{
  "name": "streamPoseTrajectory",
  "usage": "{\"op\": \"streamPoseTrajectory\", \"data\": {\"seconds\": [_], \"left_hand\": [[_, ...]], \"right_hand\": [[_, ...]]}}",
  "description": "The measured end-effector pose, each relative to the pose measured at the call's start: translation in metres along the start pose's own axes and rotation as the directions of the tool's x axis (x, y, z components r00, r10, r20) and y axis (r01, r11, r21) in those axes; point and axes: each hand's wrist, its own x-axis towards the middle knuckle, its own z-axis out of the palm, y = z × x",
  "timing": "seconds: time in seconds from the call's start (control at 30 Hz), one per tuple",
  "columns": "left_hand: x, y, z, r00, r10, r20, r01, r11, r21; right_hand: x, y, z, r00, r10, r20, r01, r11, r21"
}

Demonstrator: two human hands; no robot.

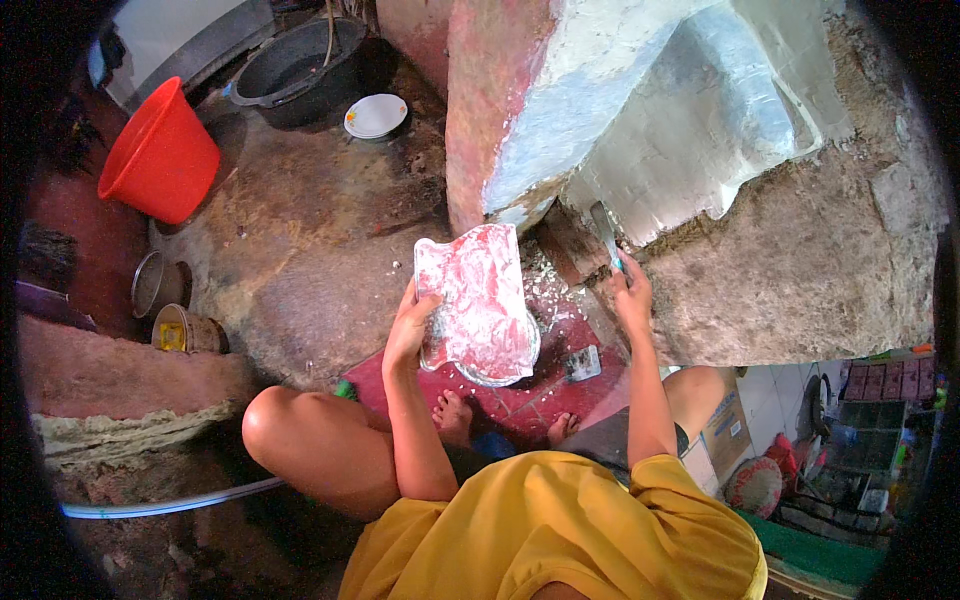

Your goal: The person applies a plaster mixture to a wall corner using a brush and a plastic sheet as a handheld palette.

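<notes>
"Yellow shirt [550, 525] first, closest to the camera. Where are the hands?"

"Apart. Left hand [406, 328] grips a red board [475, 300] by its left edge, thumb on top."

"What's on the board?"

"White paste, smeared over much of it. It covers most of a round container [535, 341]; I can't tell whether they touch."

"And the right hand [631, 291]?"

"Wrapped around the handle of a scraper [604, 226], blade toward the pale plaster [690, 180]. Contact there, I can't tell."

"Lower down?"

"White crumbs [548, 284] lie between board and scraper, and bare feet [453, 413] rest on red tiles [516, 402]."

"Farther off?"

"Red bucket [165, 150] at left, near a black tub [300, 75] and a white plate [376, 117]."
</notes>
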Motion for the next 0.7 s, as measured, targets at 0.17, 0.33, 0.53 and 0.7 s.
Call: {"op": "streamPoseTrajectory", "data": {"seconds": [0.17, 0.33, 0.53, 0.7], "left_hand": [[0.003, -0.006, -0.004, 0.999, 0.022, 0.037, -0.022, 1.000, 0.000], [0.003, -0.006, -0.001, 0.999, 0.013, 0.035, -0.015, 0.999, 0.031], [0.007, -0.019, 0.003, 0.997, -0.021, 0.074, 0.022, 1.000, -0.014], [0.009, -0.027, 0.012, 0.978, -0.084, 0.193, 0.096, 0.994, -0.051]], "right_hand": [[-0.024, 0.001, -0.029, 1.000, 0.020, 0.010, -0.020, 1.000, 0.000], [-0.047, 0.016, -0.056, 0.999, 0.048, 0.015, -0.047, 0.997, -0.065], [-0.079, -0.028, -0.063, 0.963, 0.096, 0.252, -0.125, 0.987, 0.102], [-0.082, -0.090, -0.047, 0.755, 0.111, 0.646, -0.352, 0.900, 0.257]]}}
